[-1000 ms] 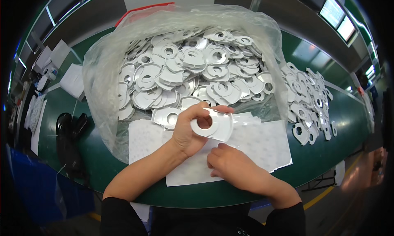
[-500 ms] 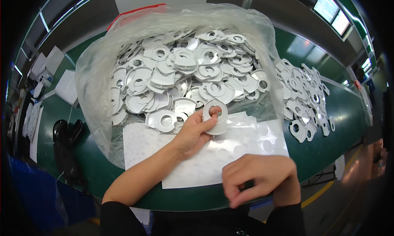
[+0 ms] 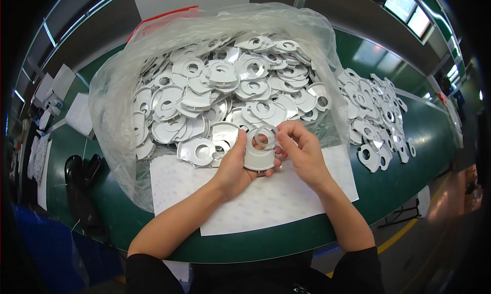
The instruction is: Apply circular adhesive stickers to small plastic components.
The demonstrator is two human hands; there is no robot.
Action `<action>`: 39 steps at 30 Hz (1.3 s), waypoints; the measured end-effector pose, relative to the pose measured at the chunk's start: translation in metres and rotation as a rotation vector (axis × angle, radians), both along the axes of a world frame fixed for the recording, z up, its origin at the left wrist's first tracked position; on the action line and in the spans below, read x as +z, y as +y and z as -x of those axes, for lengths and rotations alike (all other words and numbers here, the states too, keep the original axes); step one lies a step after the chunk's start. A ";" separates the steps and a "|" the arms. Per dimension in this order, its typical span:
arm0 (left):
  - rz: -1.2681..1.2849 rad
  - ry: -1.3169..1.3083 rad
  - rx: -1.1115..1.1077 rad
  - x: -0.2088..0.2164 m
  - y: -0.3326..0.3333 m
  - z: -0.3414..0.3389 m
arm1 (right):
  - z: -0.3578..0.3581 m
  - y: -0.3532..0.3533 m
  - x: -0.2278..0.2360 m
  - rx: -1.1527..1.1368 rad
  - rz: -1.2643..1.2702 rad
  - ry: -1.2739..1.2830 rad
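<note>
A flat white plastic part [image 3: 259,159] with a round hole is gripped at its edge by my left hand [image 3: 236,166], thumb on the near face and fingers behind. My right hand [image 3: 303,153] pinches the right edge of a thin translucent ring [image 3: 265,138], held over the part's hole. Whether the ring touches the part all round I cannot tell. Both hands are above white paper sheets [image 3: 240,212] lying at the table's front. Just beyond them, a large heap of similar white parts [image 3: 220,71] fills an opened clear plastic bag [image 3: 115,104].
A second, smaller pile of white parts [image 3: 376,102] lies on the green table [image 3: 409,176] to the right. At the left are a black item [image 3: 82,191] near the table's edge and a white block-like packet [image 3: 81,114]. Window and lights show beyond.
My right hand has moved from the table's front edge up to the white part, with the translucent ring now in its fingers. My left hand has turned the part, which now shows its broad lower face.
</note>
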State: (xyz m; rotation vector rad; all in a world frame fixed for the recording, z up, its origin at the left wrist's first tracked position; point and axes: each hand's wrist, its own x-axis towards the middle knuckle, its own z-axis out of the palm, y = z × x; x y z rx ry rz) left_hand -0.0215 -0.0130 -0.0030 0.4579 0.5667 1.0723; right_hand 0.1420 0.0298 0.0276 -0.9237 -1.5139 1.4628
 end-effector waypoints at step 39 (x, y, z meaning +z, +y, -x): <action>0.004 0.028 0.033 0.008 -0.001 -0.003 | 0.003 -0.003 -0.001 0.089 0.027 0.009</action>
